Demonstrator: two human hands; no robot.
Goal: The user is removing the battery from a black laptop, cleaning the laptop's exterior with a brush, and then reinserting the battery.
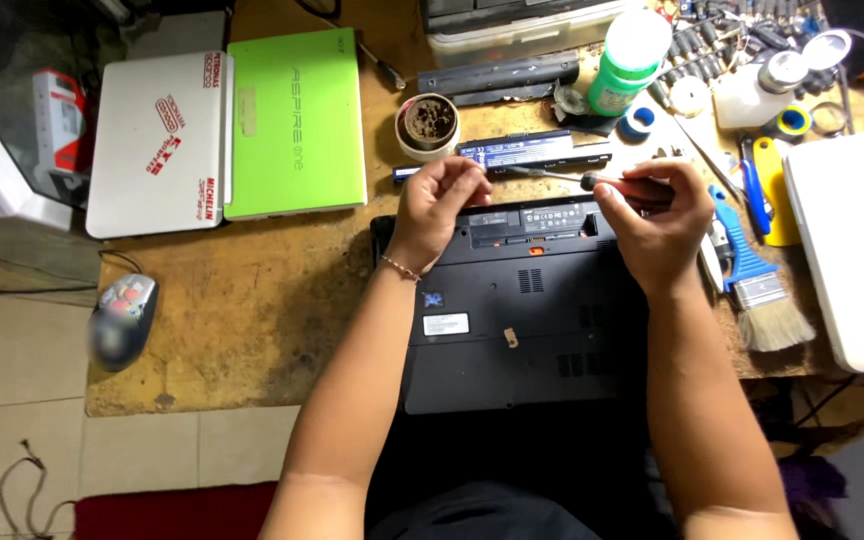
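We look down on our two bare hands above a black plastic laptop (522,320) lying bottom-up on a worn yellow-brown wooden counter (252,300). Our right hand (657,225) is closed around a slim screwdriver with a dark red handle (632,187). The handle sits in the curled fingers (687,180), and the thin metal shaft runs out to the left, nearly level, along the laptop's far edge. Our left hand (437,210) meets the shaft's tip, its fingers (464,172) bunched together there; we cannot tell whether they pinch the tip or something small.

Just beyond the hands lies a long black battery bar (527,152), parallel to the screwdriver. Beside it stands a round open tin (427,125) holding dark brown paste. Farther right stands a green plastic bottle with a white cap (624,65). A blue-handled paintbrush (752,275) lies right of the laptop.
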